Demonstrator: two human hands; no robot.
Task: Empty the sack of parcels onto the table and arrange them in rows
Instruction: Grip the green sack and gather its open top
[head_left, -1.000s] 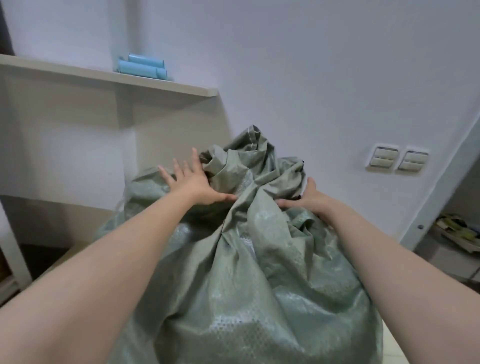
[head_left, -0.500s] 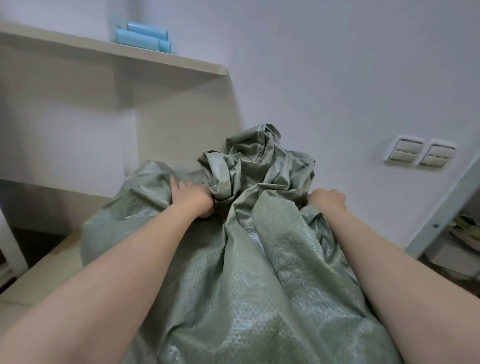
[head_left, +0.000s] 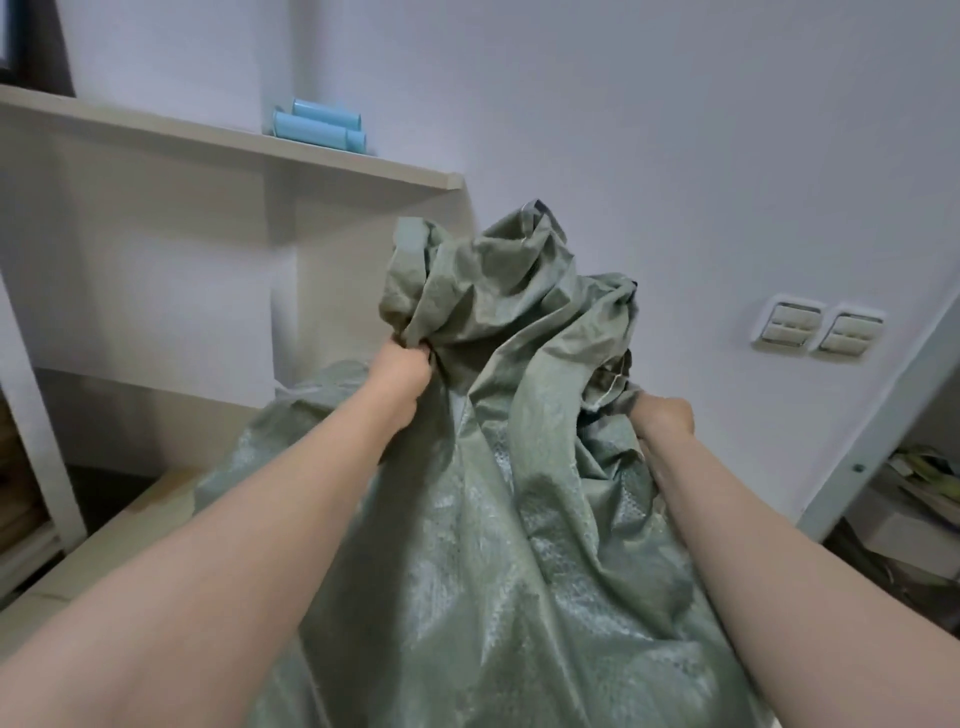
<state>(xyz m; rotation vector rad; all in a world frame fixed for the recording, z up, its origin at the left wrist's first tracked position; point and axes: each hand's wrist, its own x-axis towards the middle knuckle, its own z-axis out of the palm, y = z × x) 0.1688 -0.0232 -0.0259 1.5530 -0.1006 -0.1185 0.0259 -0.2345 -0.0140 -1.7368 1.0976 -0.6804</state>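
A big grey-green woven sack (head_left: 498, 545) fills the middle of the view, bulging and standing on the pale table (head_left: 119, 535). Its crumpled, bunched top rises against the wall. My left hand (head_left: 402, 376) is clenched on a fold of the sack's top at the left side. My right hand (head_left: 662, 415) grips the bunched fabric at the right side, slightly lower. No parcels show; the sack hides whatever is inside.
A pale shelf (head_left: 223, 137) runs along the wall at upper left with light blue rolls (head_left: 317, 124) on it. Two wall switches (head_left: 815, 330) sit at the right. A white frame post (head_left: 872, 452) slants at far right, with clutter (head_left: 914, 499) behind it.
My left hand went from lying flat on the sack to a closed fist on its top fabric. Both hands have pulled the bunched top upward, and the view tilted.
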